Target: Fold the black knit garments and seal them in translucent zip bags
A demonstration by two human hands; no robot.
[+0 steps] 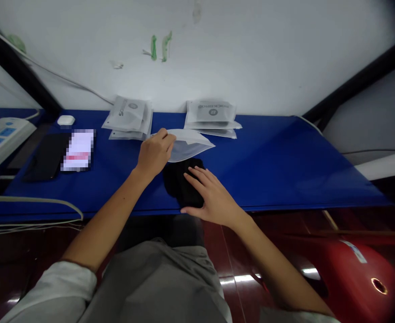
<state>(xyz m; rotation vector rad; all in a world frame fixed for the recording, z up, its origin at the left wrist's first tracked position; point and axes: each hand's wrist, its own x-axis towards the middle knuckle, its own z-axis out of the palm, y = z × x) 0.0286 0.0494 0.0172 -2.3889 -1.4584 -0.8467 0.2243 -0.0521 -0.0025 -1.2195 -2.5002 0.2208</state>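
Note:
My left hand [156, 151] pinches the edge of a frosted plastic bag [189, 148], whose mouth gapes towards me. Just below that opening a folded black cloth item [180, 181] lies at the table's front edge; its exact kind I cannot make out. Resting on the cloth is my right hand [214, 193], fingers stretched out and thumb apart near the table edge. The cloth's right side is partly hidden under that hand.
Two stacks of frosted bags, a left stack [128, 114] and a right stack [212, 112], lie along the wall on the blue table [285, 161]. To the left are a lit phone [78, 150], a dark flat device [46, 154], a white case [66, 120] and a power strip [7, 139].

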